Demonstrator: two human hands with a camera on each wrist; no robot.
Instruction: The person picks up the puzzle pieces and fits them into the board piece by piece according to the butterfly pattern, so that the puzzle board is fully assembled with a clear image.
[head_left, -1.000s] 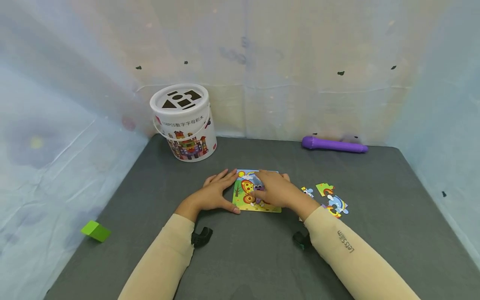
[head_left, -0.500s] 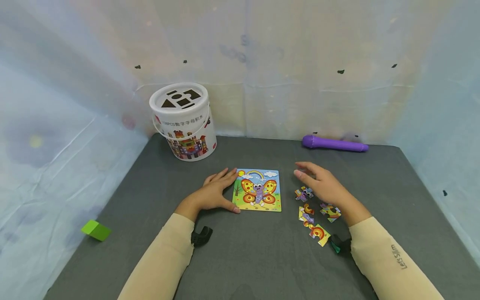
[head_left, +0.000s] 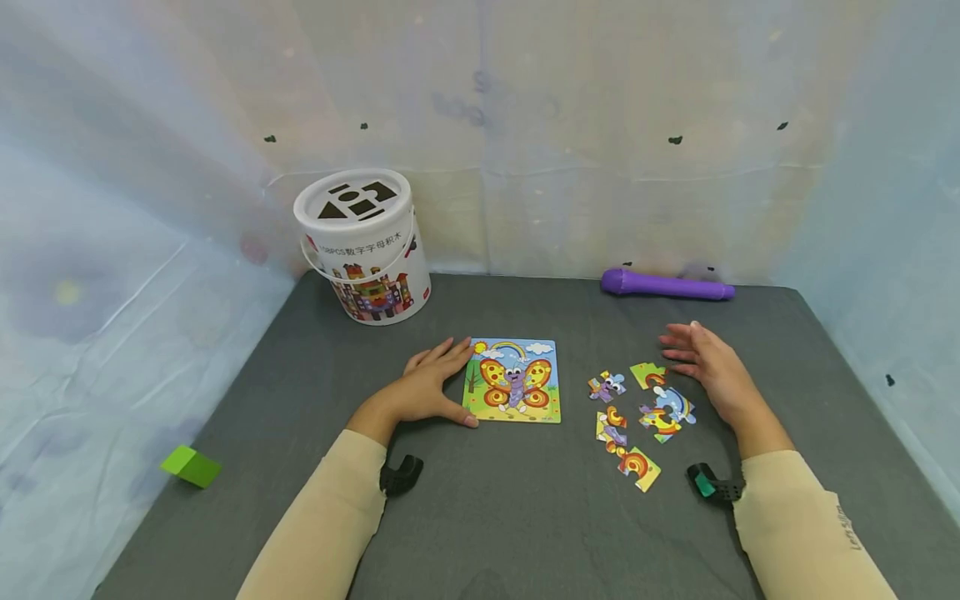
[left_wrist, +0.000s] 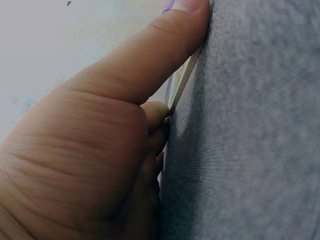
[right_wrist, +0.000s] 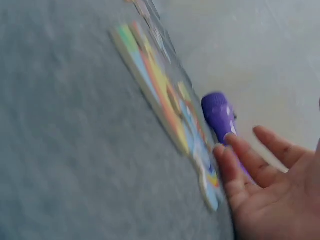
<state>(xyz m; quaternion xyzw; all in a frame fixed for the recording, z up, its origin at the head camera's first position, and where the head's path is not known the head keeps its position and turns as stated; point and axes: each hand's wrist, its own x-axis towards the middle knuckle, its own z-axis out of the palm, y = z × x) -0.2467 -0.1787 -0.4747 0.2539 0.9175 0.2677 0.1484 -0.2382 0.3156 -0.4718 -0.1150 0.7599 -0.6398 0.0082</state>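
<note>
Presently, left hand [head_left: 427, 387] spread, fingertips at the puzzle [head_left: 514, 385] on its right. Right hand [head_left: 712, 371] loosely spread, pieces [head_left: 660, 422] to its left.

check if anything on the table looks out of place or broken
The green block looks a bit stray: it sits alone at the left edge of the table, far from the puzzle pieces. Those lie jumbled beside the butterfly board, normal enough for loose pieces. No spill or damage is visible.
</note>
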